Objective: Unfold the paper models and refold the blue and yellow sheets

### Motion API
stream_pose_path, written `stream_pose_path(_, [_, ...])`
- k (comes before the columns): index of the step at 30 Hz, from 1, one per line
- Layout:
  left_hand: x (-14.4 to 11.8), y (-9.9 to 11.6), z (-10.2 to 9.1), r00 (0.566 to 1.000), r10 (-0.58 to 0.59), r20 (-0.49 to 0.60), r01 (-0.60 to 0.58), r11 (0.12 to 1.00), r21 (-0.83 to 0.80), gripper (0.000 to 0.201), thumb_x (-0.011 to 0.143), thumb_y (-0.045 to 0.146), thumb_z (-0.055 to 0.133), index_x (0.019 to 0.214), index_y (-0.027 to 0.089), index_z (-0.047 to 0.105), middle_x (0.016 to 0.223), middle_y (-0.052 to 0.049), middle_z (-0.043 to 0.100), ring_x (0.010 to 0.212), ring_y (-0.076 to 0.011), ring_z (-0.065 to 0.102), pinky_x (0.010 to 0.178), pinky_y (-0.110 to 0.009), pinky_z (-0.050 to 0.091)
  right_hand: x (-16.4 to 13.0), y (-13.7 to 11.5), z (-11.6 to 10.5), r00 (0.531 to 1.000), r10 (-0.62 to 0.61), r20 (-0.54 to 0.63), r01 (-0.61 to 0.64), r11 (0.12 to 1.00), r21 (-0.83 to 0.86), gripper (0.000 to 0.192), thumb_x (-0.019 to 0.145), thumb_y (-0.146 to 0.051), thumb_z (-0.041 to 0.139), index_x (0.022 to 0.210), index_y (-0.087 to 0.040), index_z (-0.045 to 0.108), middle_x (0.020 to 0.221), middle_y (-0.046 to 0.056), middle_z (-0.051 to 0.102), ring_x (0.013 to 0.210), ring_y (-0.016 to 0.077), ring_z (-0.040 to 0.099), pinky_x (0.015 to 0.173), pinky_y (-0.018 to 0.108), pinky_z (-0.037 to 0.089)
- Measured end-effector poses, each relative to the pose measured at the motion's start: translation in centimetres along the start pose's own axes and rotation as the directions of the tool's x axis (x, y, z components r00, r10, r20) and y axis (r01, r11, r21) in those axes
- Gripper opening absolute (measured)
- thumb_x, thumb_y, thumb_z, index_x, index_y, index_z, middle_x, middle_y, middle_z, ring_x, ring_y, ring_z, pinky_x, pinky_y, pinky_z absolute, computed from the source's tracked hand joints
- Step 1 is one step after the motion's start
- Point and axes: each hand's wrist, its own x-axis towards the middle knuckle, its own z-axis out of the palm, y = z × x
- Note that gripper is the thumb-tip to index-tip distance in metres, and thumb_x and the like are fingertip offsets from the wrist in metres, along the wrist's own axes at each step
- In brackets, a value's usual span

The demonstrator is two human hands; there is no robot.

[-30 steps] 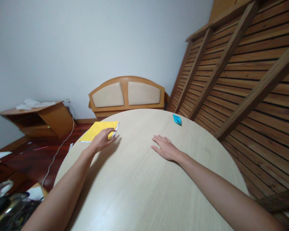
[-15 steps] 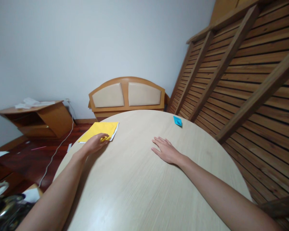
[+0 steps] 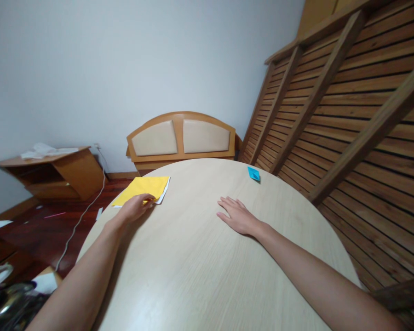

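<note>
Yellow paper (image 3: 146,185) lies at the table's left edge, with white paper showing under its right side and near left corner. My left hand (image 3: 138,207) is at its near right edge, thumb and fingers pinched together on the yellow paper. Part of that edge is hidden behind the fingers. Toward the middle of the round table, my right hand (image 3: 238,216) rests palm down and open, fingers stretched out, with nothing in it. Beyond it, near the far right rim, lies a small folded blue paper piece (image 3: 254,174), apart from both hands.
The pale round table (image 3: 193,266) fills the middle. A wooden headboard (image 3: 180,138) stands behind it, and a slatted wooden frame (image 3: 331,115) leans along the right. On the left are a low cabinet (image 3: 83,177) with papers on top and a cable (image 3: 76,225) across the floor.
The fingers of my left hand have closed further on the yellow paper, and the raised bit of its edge is lower. My right hand and the blue piece stay in place.
</note>
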Motion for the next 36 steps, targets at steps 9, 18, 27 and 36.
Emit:
stream_pose_path(9, [0.0, 2.6, 0.1, 0.948, 0.009, -0.318, 0.048, 0.984, 0.170, 0.035, 0.094, 0.034, 0.040, 0.109, 0.022, 0.069, 0.117, -0.007, 0.072, 0.102, -0.0284, 0.069, 0.080, -0.034, 0.052, -0.1, -0.1, -0.1, 1.000, -0.005, 0.000, 0.005, 1.000, -0.010, 0.065, 0.099, -0.056, 0.034, 0.150, -0.017, 0.042, 0.162, 0.010, 0.031, 0.151, 0.0294, 0.022, 0.122, 0.051, 0.014])
stream_pose_path(18, [-1.2, 12.4, 1.1, 0.880, 0.454, -0.137, -0.440, 0.890, 0.122, 0.030, 0.097, 0.024, 0.039, 0.105, 0.022, 0.068, 0.108, -0.006, 0.074, 0.094, -0.0200, 0.070, 0.075, -0.029, 0.054, -0.1, -0.1, 0.1, 1.000, 0.000, -0.027, 0.000, 1.000, -0.022, 0.061, 0.100, -0.053, 0.037, 0.148, -0.017, 0.045, 0.160, 0.010, 0.035, 0.149, 0.0290, 0.026, 0.121, 0.048, 0.017])
stream_pose_path(27, [-4.2, 20.0, 5.1, 0.596, 0.803, 0.018, -0.802, 0.596, -0.027, 0.027, 0.101, 0.022, 0.041, 0.105, 0.019, 0.067, 0.098, -0.006, 0.074, 0.083, -0.0140, 0.071, 0.071, -0.022, 0.055, 0.4, 0.6, -0.4, 0.961, 0.141, -0.236, -0.127, 0.989, 0.075, 0.047, 0.104, -0.039, 0.030, 0.138, -0.014, 0.050, 0.139, 0.015, 0.059, 0.128, 0.0252, 0.055, 0.108, 0.037, 0.039])
stream_pose_path(36, [-2.9, 17.8, 4.7, 0.783, 0.618, -0.072, -0.622, 0.771, -0.140, 0.034, 0.101, 0.030, 0.041, 0.129, 0.019, 0.057, 0.136, -0.012, 0.061, 0.119, -0.0229, 0.064, 0.098, -0.038, 0.055, 0.1, 1.4, -0.3, 0.998, 0.029, -0.048, -0.031, 0.998, -0.048, 0.057, 0.099, -0.048, 0.044, 0.144, -0.014, 0.050, 0.157, 0.011, 0.041, 0.146, 0.0331, 0.032, 0.119, 0.049, 0.024])
